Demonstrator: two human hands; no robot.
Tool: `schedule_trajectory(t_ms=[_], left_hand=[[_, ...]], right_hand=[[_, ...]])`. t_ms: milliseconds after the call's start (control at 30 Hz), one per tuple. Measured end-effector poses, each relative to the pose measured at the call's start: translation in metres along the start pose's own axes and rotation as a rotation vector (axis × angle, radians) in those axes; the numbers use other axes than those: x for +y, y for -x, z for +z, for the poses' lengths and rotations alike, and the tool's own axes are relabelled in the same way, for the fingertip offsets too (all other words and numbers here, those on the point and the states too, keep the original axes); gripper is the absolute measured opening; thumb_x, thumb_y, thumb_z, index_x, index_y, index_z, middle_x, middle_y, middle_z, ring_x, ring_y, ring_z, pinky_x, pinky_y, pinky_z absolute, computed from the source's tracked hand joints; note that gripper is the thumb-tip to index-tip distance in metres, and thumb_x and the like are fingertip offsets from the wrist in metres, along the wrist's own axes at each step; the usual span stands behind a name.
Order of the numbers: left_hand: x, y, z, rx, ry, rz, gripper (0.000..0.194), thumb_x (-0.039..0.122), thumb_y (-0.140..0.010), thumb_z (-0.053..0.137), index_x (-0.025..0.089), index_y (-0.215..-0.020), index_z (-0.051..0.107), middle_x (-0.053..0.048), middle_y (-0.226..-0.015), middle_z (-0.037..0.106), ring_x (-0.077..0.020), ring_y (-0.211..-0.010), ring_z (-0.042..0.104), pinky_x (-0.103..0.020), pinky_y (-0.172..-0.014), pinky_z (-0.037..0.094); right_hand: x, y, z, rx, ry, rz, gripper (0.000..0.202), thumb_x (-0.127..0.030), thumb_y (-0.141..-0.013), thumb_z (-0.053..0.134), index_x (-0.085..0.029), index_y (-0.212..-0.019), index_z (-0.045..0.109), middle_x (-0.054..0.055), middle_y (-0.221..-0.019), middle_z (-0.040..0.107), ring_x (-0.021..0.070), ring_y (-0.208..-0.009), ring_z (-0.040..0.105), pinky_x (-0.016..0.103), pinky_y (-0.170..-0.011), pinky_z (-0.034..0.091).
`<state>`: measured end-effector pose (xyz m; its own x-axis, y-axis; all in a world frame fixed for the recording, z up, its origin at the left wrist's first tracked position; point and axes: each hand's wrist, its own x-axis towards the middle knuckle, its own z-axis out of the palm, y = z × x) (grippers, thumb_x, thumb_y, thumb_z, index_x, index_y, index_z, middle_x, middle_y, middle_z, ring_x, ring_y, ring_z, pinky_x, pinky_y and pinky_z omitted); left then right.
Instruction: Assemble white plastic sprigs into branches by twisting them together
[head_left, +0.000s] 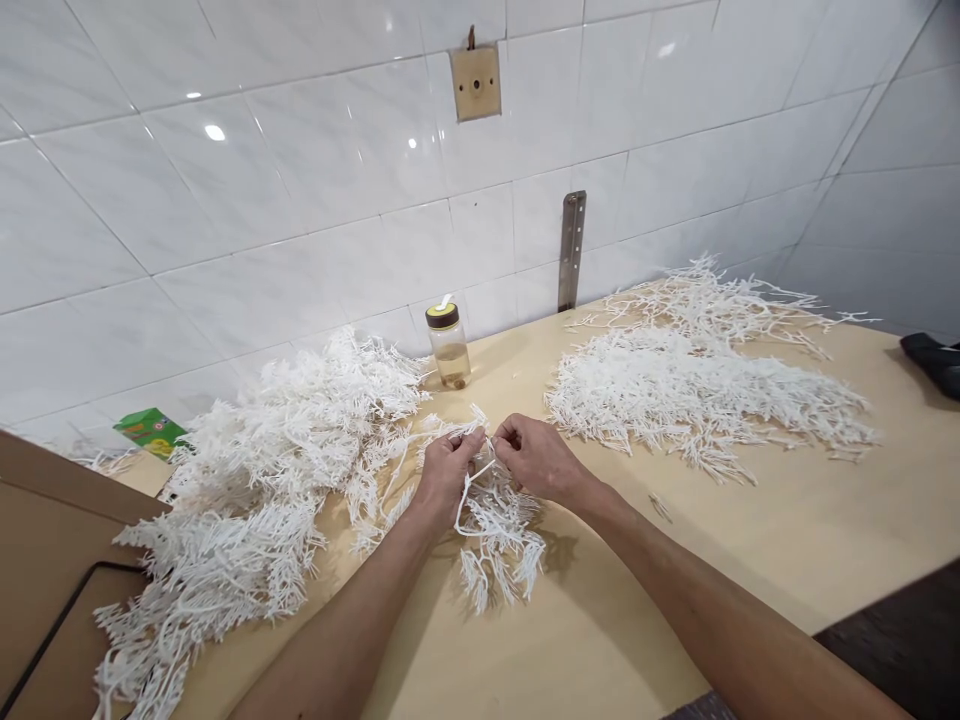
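Both my hands are close together over the middle of the table, working on a white artificial branch [504,530] with many thin, forked twigs. My left hand [448,468] is closed round its stems, thumb on top. Fingers pinched, my right hand [538,458] grips the same branch near its upper end, just right of the left thumb. Loose stems loop below the hands, and the twigs hang down onto the table. A large heap of white branches [247,490] lies to the left. Another pile [697,390] lies flat to the right.
A clear bottle [453,362] with a dark and yellow lid stands behind my hands. Bare white stems [712,290] lie at the back right. A green packet [152,432] and a brown box [60,560] are at left. A metal strip [571,250] leans on the tiled wall.
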<state>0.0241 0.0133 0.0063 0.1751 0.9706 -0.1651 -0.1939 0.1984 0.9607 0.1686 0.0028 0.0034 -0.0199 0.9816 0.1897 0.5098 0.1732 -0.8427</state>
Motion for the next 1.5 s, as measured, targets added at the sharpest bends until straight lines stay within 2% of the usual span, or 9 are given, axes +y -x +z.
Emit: schedule_trajectory(t_ms=[267, 400, 567, 733, 800, 900, 1000, 1267, 1500], left_hand=[[-0.004, -0.001, 0.003, 0.041, 0.01, 0.018, 0.047, 0.052, -0.055, 0.083, 0.015, -0.064, 0.054, 0.004, -0.046, 0.049, -0.0094, -0.039, 0.044, -0.023, -0.042, 0.037], [-0.004, -0.001, 0.001, -0.01, 0.061, -0.036, 0.047, 0.05, -0.054, 0.084, 0.015, -0.067, 0.056, 0.0, -0.049, 0.055, -0.0128, -0.04, 0.05, -0.025, -0.042, 0.039], [-0.002, 0.001, 0.002, -0.092, 0.081, -0.024, 0.046, 0.051, -0.06, 0.082, 0.018, -0.061, 0.049, 0.006, -0.042, 0.043, -0.0084, -0.034, 0.04, -0.023, -0.039, 0.035], [-0.001, 0.003, 0.003, -0.049, 0.088, -0.014, 0.046, 0.051, -0.059, 0.083, 0.017, -0.063, 0.052, 0.005, -0.045, 0.046, -0.0084, -0.036, 0.041, -0.024, -0.041, 0.039], [0.0, 0.003, 0.003, -0.028, 0.11, -0.003, 0.045, 0.051, -0.058, 0.083, 0.016, -0.066, 0.055, 0.004, -0.048, 0.051, -0.0094, -0.039, 0.044, -0.025, -0.044, 0.042], [-0.001, 0.001, 0.002, 0.0, 0.127, 0.006, 0.045, 0.049, -0.057, 0.084, 0.016, -0.069, 0.056, 0.003, -0.051, 0.053, -0.0103, -0.04, 0.046, -0.027, -0.046, 0.044], [-0.001, -0.001, 0.001, 0.025, 0.128, 0.031, 0.047, 0.05, -0.055, 0.085, 0.015, -0.069, 0.056, 0.003, -0.052, 0.054, -0.0109, -0.041, 0.048, -0.027, -0.046, 0.044], [-0.001, 0.001, 0.002, 0.007, 0.085, 0.023, 0.048, 0.053, -0.055, 0.084, 0.014, -0.068, 0.059, -0.001, -0.054, 0.058, -0.0143, -0.045, 0.053, -0.029, -0.048, 0.046], [-0.001, 0.004, 0.004, 0.034, 0.024, 0.035, 0.044, 0.052, -0.059, 0.081, 0.014, -0.069, 0.06, -0.001, -0.054, 0.059, -0.0154, -0.045, 0.055, -0.029, -0.048, 0.046]], right_hand=[[0.001, -0.001, 0.006, 0.027, 0.151, -0.019, 0.008, -0.02, -0.08, 0.052, -0.019, -0.076, 0.058, 0.0, -0.068, 0.063, 0.0129, -0.064, 0.055, 0.023, -0.059, 0.037], [-0.001, -0.002, 0.009, 0.007, 0.182, 0.012, 0.01, -0.021, -0.084, 0.05, -0.019, -0.077, 0.057, 0.002, -0.072, 0.063, 0.0144, -0.068, 0.057, 0.023, -0.06, 0.037], [0.011, -0.011, -0.004, 0.204, 0.446, 0.099, 0.008, -0.011, -0.081, 0.05, -0.017, -0.077, 0.055, 0.007, -0.075, 0.063, 0.0172, -0.071, 0.056, 0.026, -0.061, 0.035], [0.018, -0.014, -0.02, 0.275, 0.227, 0.195, 0.003, -0.018, -0.078, 0.055, -0.018, -0.075, 0.054, 0.001, -0.069, 0.062, 0.0129, -0.057, 0.055, 0.025, -0.057, 0.039], [0.016, -0.014, -0.019, 0.236, 0.011, 0.224, 0.007, -0.018, -0.075, 0.056, -0.018, -0.082, 0.055, -0.002, -0.066, 0.06, 0.0101, -0.047, 0.052, 0.024, -0.052, 0.041], [0.014, -0.012, -0.012, 0.05, -0.375, 0.213, 0.017, -0.02, -0.075, 0.056, -0.017, -0.092, 0.057, -0.005, -0.059, 0.056, 0.0097, -0.042, 0.05, 0.024, -0.044, 0.044], [0.012, -0.01, -0.005, -0.079, -0.553, 0.189, 0.015, -0.026, -0.074, 0.062, -0.016, -0.085, 0.06, -0.005, -0.053, 0.053, 0.0099, -0.043, 0.05, 0.023, -0.041, 0.045], [0.015, -0.008, 0.0, -0.205, -0.595, 0.155, 0.028, -0.04, -0.075, 0.07, -0.015, -0.074, 0.06, -0.006, -0.052, 0.053, 0.0072, -0.04, 0.048, 0.021, -0.04, 0.045], [0.01, -0.005, 0.004, -0.153, -0.375, 0.119, 0.018, -0.035, -0.079, 0.062, -0.017, -0.076, 0.059, -0.007, -0.052, 0.054, 0.0084, -0.036, 0.052, 0.02, -0.039, 0.044]])
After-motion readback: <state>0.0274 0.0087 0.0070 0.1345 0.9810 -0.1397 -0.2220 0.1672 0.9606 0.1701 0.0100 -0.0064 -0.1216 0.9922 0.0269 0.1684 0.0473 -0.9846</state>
